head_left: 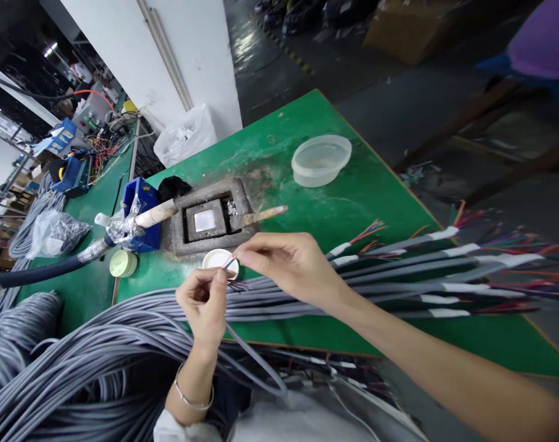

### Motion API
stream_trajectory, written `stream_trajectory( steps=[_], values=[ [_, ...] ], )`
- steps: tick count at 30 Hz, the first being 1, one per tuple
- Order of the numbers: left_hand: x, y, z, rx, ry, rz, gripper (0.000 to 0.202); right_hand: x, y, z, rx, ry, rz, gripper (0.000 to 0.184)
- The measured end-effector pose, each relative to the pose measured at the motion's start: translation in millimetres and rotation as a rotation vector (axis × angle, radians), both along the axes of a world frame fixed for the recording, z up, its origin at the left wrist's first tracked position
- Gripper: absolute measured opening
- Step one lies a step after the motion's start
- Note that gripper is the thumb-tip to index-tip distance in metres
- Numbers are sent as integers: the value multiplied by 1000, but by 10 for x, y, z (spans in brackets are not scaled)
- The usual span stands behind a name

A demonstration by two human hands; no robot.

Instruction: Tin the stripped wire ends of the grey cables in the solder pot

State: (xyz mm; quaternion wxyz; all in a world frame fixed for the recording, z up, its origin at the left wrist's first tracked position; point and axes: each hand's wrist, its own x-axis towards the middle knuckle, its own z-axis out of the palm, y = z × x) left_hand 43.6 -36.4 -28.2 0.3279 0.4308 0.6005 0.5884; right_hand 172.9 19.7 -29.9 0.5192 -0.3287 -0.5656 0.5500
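My left hand (pixel 203 301) is closed around the end of a grey cable, whose thin coloured wires (pixel 237 285) fan out past the fingertips. With thumb and forefinger, my right hand (pixel 289 261) pinches the tips of a few of these wires, orange and blue among them. A small white round dish (pixel 220 263) sits just beyond both hands, partly hidden by them. Under my forearms runs a thick bundle of grey cables (pixel 270 299). Their stripped ends, with white wraps (pixel 466 288) and loose coloured wires, lie to the right.
A solder pot (pixel 204 220) with shiny metal is set beyond the hands, a scraper (pixel 261 215) across its edge. An extraction hose (pixel 155 215) and blue bin (pixel 144 233) stand left of it. A clear plastic tub (pixel 320 161) sits at the back; coiled cables (pixel 21 331) lie left.
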Motion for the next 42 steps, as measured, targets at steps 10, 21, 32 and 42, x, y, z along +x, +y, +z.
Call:
stream_trajectory(
  steps=[10, 21, 32, 42],
  values=[
    [-18, 20, 3, -40, -55, 31, 31, -18, -15, -42, 45, -69, -99, 19],
    [-93, 77, 68, -79, -257, -64, 37, -66, -91, -39, 193, -182, 20, 11],
    [-189, 71, 142, -358, -396, -201, 39, -4, -29, -63, 497, -214, -152, 15],
    [-156, 38, 112, -325, -486, -467, 37, -4, -21, -66, 687, -267, -153, 18]
  ],
)
